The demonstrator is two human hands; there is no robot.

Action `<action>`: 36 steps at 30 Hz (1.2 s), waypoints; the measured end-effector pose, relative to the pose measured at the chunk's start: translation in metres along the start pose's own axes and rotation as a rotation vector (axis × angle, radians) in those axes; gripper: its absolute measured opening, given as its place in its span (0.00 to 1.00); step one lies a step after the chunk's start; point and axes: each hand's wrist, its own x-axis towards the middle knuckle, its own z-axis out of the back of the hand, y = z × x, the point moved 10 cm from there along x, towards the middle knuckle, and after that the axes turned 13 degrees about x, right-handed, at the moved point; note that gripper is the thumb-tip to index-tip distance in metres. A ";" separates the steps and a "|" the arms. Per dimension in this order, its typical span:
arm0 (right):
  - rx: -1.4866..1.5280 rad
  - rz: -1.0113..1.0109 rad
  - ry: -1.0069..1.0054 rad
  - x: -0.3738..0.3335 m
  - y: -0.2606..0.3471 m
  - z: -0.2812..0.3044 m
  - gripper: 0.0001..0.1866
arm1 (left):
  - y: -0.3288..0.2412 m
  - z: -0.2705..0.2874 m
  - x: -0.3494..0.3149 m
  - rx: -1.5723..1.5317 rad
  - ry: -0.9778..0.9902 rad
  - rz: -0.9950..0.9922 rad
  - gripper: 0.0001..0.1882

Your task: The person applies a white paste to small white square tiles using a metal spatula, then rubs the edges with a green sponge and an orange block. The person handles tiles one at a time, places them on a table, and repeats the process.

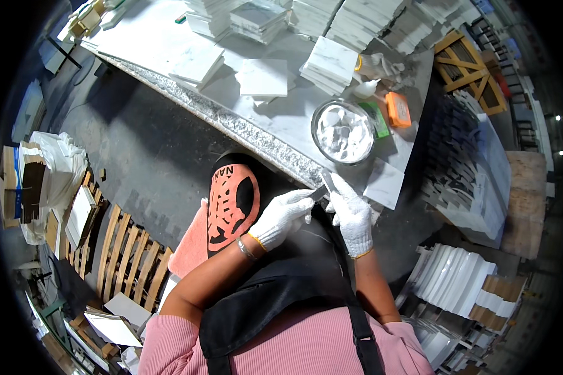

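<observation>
White knit gloves with yellow cuffs cover both hands, held together in front of the near edge of the stone-topped table (230,114). My left hand (283,219) has its fingers closed on a small dark flat piece (318,193). My right hand (353,217) pinches a thin grey strip-like piece (328,181) upright between thumb and fingers. The two pieces meet or nearly meet; I cannot tell what either is. Just beyond them stands a round metal bowl (316,142) holding something white and shiny. A white marbled tile (385,183) lies right of my right hand.
A green block (376,119) and an orange box (398,110) sit beside the bowl. Tile stacks (329,64) cover the table's far side. Wooden pallets (131,253) lie on the floor at left; more stacked slabs (453,281) stand at right.
</observation>
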 end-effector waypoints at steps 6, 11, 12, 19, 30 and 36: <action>-0.011 0.047 0.060 -0.010 -0.013 -0.016 0.21 | -0.003 -0.005 0.000 -0.039 0.048 -0.008 0.19; 0.005 0.049 -0.041 0.003 0.001 0.004 0.21 | -0.008 -0.008 -0.001 0.027 0.007 -0.032 0.21; -0.074 0.118 -0.029 0.006 0.010 0.007 0.21 | -0.006 -0.006 -0.001 0.035 -0.004 -0.025 0.22; -0.202 0.047 0.055 -0.003 0.006 -0.010 0.19 | -0.007 -0.005 -0.002 0.024 0.015 -0.029 0.21; -0.322 0.416 0.033 0.000 0.026 -0.005 0.20 | -0.004 -0.008 -0.004 -0.028 0.046 -0.004 0.22; -0.192 0.185 0.066 0.000 0.022 -0.015 0.18 | -0.001 -0.003 -0.003 -0.029 0.018 0.005 0.18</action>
